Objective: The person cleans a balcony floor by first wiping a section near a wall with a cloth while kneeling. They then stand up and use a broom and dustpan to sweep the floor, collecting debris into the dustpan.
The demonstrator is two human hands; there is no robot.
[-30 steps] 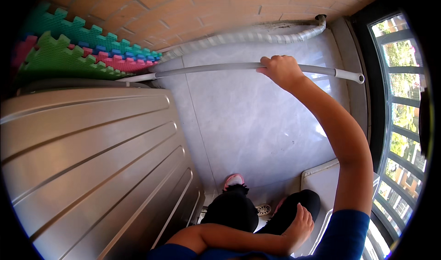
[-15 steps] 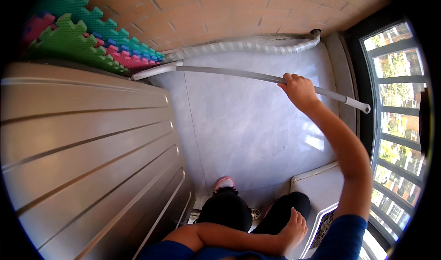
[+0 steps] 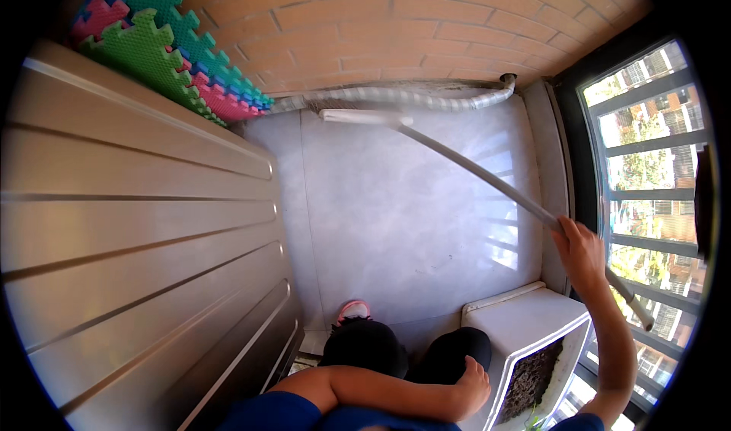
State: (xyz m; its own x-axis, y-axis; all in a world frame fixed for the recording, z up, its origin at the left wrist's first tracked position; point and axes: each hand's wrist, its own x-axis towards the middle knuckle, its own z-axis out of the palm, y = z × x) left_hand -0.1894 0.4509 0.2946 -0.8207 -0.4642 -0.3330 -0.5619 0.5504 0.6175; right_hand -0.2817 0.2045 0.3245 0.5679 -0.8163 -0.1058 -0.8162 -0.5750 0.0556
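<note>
One hose (image 3: 396, 95) lies between long-handled tool (image 3: 487, 180) and brick wall (image 3: 365, 36).

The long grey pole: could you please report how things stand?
Right hand gripping long grey pole; left hand appears empty. White bar-shaped head near pale banded hose, possibly in the way.

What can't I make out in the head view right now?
In the head view:
Pole: partly hidden behind the right hand.
Broom head: blurred near the pole.
Foam mats: lower parts hidden behind the metal panel.
Planter: cut off by the lower edge.
</note>
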